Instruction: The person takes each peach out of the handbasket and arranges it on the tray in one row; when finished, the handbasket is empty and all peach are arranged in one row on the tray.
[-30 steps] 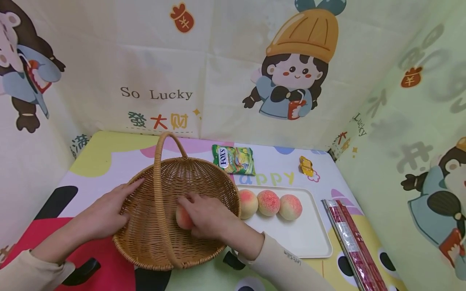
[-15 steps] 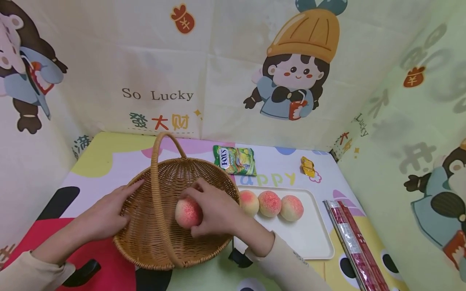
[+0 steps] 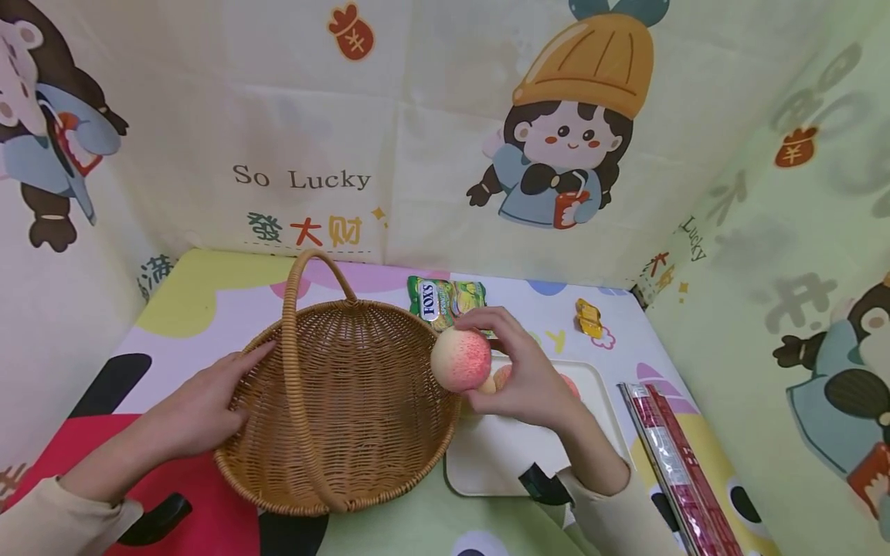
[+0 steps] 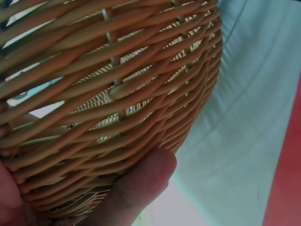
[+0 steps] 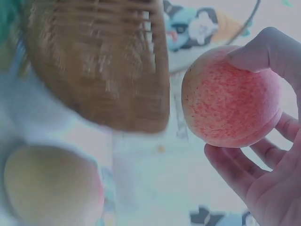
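My right hand point(image 3: 524, 378) holds a pink and cream peach point(image 3: 460, 360) between thumb and fingers, at the right rim of a brown wicker basket point(image 3: 375, 394). In the right wrist view the peach point(image 5: 230, 99) is raised beside the basket's wall point(image 5: 103, 70). My left hand point(image 3: 198, 405) grips the basket's left rim; its wrist view shows a digit point(image 4: 141, 188) pressed against the woven outside. The basket's inside shows bare wicker under the arched handle point(image 3: 295, 386). Behind my right hand, more peaches lie on a white tray point(image 3: 487, 463), mostly hidden by it.
A green candy bag point(image 3: 434, 301) lies behind the tray, partly covered by my right hand. Farther right is a small yellow packet point(image 3: 588, 318). Long red and silver packages point(image 3: 677, 463) lie along the table's right side. Printed cloth walls point(image 3: 417, 154) enclose the table.
My right hand has lifted the peach up out of the basket and moved it right, to the rim near the tray. My left hand has stayed on the basket.
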The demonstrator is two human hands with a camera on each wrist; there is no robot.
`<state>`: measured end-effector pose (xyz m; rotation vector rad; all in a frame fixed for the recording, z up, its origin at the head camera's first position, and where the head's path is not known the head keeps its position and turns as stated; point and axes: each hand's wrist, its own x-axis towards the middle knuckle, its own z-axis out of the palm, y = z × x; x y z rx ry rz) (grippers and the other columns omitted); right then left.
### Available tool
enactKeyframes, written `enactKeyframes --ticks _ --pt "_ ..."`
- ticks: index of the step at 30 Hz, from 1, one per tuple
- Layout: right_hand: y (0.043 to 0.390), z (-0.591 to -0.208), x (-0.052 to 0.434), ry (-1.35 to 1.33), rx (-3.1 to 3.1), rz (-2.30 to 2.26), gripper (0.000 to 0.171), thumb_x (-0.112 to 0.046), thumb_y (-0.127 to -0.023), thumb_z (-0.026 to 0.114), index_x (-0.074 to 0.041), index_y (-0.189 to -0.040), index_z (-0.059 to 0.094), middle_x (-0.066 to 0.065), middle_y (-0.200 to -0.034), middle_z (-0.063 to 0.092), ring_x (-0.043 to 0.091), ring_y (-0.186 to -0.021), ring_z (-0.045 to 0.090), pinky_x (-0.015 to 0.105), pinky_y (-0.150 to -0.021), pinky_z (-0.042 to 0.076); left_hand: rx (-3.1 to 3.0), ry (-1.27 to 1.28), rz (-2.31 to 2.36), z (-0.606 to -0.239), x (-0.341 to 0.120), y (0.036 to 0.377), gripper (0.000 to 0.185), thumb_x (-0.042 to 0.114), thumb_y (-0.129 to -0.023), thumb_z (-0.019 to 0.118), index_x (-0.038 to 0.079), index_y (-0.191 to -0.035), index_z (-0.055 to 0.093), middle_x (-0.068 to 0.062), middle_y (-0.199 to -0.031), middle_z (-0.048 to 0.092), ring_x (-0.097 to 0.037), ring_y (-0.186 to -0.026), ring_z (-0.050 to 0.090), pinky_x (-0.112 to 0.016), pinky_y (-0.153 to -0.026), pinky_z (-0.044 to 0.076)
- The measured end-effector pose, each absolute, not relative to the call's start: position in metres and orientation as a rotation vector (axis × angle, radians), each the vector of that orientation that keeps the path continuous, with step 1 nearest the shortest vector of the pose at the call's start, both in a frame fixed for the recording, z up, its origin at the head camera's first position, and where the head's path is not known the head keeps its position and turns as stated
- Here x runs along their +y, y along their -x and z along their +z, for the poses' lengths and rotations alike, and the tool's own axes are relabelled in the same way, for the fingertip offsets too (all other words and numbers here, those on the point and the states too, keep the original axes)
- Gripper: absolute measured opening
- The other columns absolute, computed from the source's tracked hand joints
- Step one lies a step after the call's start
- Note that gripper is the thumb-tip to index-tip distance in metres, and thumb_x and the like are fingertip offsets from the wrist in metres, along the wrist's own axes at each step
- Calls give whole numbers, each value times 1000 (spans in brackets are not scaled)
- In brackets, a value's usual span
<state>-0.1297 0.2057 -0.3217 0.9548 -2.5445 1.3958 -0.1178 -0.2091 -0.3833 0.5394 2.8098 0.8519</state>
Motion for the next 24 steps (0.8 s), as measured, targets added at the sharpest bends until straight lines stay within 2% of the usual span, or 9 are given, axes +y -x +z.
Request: enactKeyframes --ticks 3,9,16,20,24 --pt "124 -328 231 -870 -2533 1384 74 -5 -66 89 -18 -132 59 -3 -132 56 19 -122 52 41 -93 52 2800 -541 858 -384 -209 118 86 -6 -78 67 -5 -155 30 -36 -139 42 -53 -121 48 -67 -89 47" --pt "110 -346 287 -625 -2557 1320 76 1 -65 90 -13 -133 58 0 -131 58 16 -119 54 27 -92 50 2786 -532 867 -385 -207 117 86 -4 -78 68 -5 -155 30 -36 -139 42 -53 -121 48 -66 -88 49" --pt "90 -362 347 -365 -2637 1157 78 3 -65 91 -5 -135 57 7 -130 59 6 -115 52 13 -91 45 2799 -555 850 -383 -207 118 87 -5 -77 68 -5 -155 30 -35 -138 43 -52 -121 48 -66 -89 48" --pt "84 -364 370 -313 -2688 1080 79 -1 -67 92 -4 -137 56 10 -130 58 2 -112 51 11 -87 45 2805 -560 839 -382 -208 118 87 -4 -77 68 -5 -155 30 -36 -139 43 -52 -122 48 -66 -90 47" --pt "83 -361 388 -283 -2766 1034 79 -4 -70 91 -4 -140 54 16 -129 59 11 -109 56 14 -80 51 2805 -548 842 -382 -209 118 87 -4 -77 69 -6 -155 29 -37 -140 41 -53 -123 46 -67 -91 45"
